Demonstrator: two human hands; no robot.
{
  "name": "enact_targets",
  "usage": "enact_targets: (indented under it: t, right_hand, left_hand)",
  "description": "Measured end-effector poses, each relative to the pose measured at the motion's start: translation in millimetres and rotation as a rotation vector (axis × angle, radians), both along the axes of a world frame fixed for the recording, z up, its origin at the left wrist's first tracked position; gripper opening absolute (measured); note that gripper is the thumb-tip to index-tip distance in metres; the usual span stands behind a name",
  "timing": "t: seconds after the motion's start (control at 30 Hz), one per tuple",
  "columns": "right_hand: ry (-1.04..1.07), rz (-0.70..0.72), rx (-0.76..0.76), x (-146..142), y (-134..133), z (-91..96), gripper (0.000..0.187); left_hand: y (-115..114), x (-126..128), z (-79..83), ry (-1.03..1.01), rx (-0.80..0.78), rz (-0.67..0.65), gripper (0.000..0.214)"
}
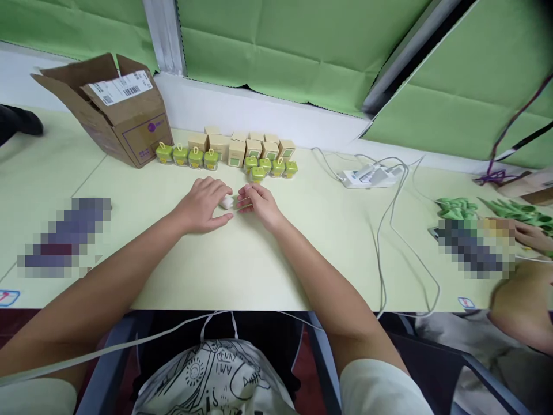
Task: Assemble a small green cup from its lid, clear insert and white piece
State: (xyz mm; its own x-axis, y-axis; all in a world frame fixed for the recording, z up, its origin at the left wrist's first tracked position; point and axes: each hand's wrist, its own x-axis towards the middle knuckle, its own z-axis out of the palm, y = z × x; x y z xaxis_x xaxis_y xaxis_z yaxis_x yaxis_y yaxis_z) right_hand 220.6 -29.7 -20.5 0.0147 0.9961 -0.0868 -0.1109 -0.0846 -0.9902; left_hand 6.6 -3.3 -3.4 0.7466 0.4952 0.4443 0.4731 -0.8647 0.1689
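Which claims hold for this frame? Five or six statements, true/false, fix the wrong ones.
1. The large cardboard box stands with its top flaps open. True.
2. The power strip lies to the left of the large cardboard box. False: it lies to the right of it.
3. The left hand and the right hand are both close to a small white object. True.
4. Both hands wear gloves. False: both are bare.
5. Small brown boxes stand between the large cardboard box and the power strip. True.
6. The green-topped containers are inside the large cardboard box. False: they stand on the table.
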Motion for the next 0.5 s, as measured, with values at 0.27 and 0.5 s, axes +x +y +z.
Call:
enact_targets:
  t: [0.27, 0.5]
  right_hand:
    - [-0.002, -0.009, 0.008, 1.6, 1.7, -2.3, 0.041]
    - [-0.077, -0.046, 0.054, 6.5, 7.8, -9.8, 0.04]
  left_hand:
    - [3.1, -7.6, -0.3, -0.143, -0.089, -0.019, 0.054]
    - [12.4, -14.9, 2.0, -0.621, -0.219, 0.122, 0.019]
